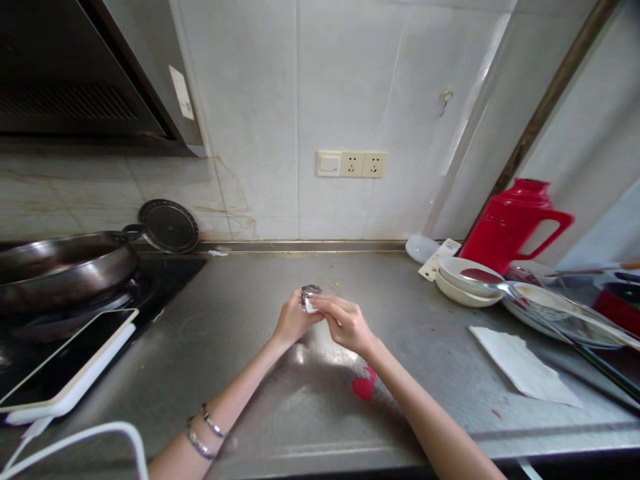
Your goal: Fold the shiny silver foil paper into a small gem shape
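Note:
Both hands meet above the middle of the metal counter. My left hand [295, 319] has its fingers wrapped round a small shiny metal object [311, 291], whose exact kind I cannot make out. The fingers of my right hand [346, 323] pinch a small piece of white tissue [311, 306] pressed against that object. A red heart-shaped piece [365, 385] lies on the counter beside my right forearm. Two bracelets circle my left wrist.
At left, a pan [65, 267] sits on the stove, with a phone [75, 360] and white cable in front. At right stand a red thermos [510, 223], stacked bowls [465, 297], plates with utensils, and a folded white napkin [520, 367].

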Tool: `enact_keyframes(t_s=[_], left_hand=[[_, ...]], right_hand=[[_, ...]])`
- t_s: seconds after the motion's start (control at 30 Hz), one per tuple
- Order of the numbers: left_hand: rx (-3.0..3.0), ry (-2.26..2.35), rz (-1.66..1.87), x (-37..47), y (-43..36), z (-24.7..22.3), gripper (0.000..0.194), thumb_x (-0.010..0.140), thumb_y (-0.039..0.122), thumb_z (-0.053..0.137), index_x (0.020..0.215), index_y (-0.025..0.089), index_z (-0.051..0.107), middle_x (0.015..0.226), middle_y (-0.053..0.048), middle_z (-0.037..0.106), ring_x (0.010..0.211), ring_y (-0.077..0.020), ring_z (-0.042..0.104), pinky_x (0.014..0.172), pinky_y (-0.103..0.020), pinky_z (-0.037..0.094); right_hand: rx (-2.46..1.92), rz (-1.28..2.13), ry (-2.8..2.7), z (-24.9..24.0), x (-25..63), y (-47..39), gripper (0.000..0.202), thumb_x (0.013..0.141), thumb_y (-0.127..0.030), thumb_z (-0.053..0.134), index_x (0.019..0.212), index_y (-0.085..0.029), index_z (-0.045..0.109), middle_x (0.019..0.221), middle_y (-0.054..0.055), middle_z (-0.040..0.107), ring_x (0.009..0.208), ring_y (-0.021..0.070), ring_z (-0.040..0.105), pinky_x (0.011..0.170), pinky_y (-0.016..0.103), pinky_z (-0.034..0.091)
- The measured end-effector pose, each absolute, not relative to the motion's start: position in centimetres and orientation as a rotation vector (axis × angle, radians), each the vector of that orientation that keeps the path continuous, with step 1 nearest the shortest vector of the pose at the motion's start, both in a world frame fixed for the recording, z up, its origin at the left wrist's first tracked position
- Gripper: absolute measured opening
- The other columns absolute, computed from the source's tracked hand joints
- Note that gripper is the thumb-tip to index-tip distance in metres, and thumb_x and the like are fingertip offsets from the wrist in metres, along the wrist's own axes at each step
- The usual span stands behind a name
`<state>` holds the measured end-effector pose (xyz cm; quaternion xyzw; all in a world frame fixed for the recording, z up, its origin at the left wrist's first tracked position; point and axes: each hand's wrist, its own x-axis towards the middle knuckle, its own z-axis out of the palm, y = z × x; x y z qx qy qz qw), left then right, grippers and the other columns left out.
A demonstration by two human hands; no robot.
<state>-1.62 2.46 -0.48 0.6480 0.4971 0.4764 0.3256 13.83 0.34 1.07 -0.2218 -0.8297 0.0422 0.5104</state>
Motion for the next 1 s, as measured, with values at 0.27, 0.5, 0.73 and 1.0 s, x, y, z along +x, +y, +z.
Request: enact_keyframes(t_s=[0.27, 0.5, 0.73, 1.0], left_hand=[[1.708, 1.347, 1.194, -1.0, 2.1, -1.0, 0.060, 0.056, 0.035, 0.080, 0.107, 0.015, 0.057, 0.088, -0.005, 0.069, 0.077, -0.0193, 0.065, 0.067, -0.028, 0.052], [1.799, 1.356, 1.107, -0.6, 1.4, -1.0, 0.049, 0.057, 0.030, 0.078, 0.101, 0.017, 0.060, 0.087, -0.005, 0.070, 0.080, -0.0209, 0.066, 0.067, -0.027, 0.048], [1.823, 1.363, 1.057, -1.0, 1.5, -0.3, 0.032, 0.062, 0.033, 0.071, 0.087, 0.016, 0.059, 0.069, 0.000, 0.065, 0.062, -0.0169, 0.062, 0.050, -0.022, 0.044], [1.792, 1.280, 1.115, -2.4, 2.4, 0.0, 0.033, 0.062, 0.028, 0.068, 0.089, 0.015, 0.056, 0.071, -0.001, 0.064, 0.054, -0.0137, 0.059, 0.041, -0.020, 0.042]], right_hand=[[-0.904, 0.180, -1.629, 1.8, 13.9, 0.9, 0.026, 0.091, -0.019, 0.044, 0.098, -0.022, 0.068, 0.096, 0.007, 0.073, 0.091, 0.0198, 0.069, 0.081, 0.031, 0.054], [-0.824, 0.215, -1.882, 1.4, 13.9, 1.4, 0.028, 0.090, -0.014, 0.042, 0.099, -0.021, 0.067, 0.095, 0.007, 0.073, 0.089, 0.0186, 0.069, 0.078, 0.030, 0.055], [-0.557, -0.179, -2.124, 1.3, 13.9, 0.9, 0.040, 0.085, -0.002, 0.037, 0.116, -0.016, 0.059, 0.104, 0.013, 0.070, 0.107, 0.0212, 0.063, 0.088, 0.037, 0.055], [-0.493, -0.249, -2.132, 1.1, 13.1, 0.3, 0.037, 0.086, -0.001, 0.040, 0.113, -0.017, 0.060, 0.094, 0.011, 0.070, 0.103, 0.0222, 0.062, 0.081, 0.037, 0.056]])
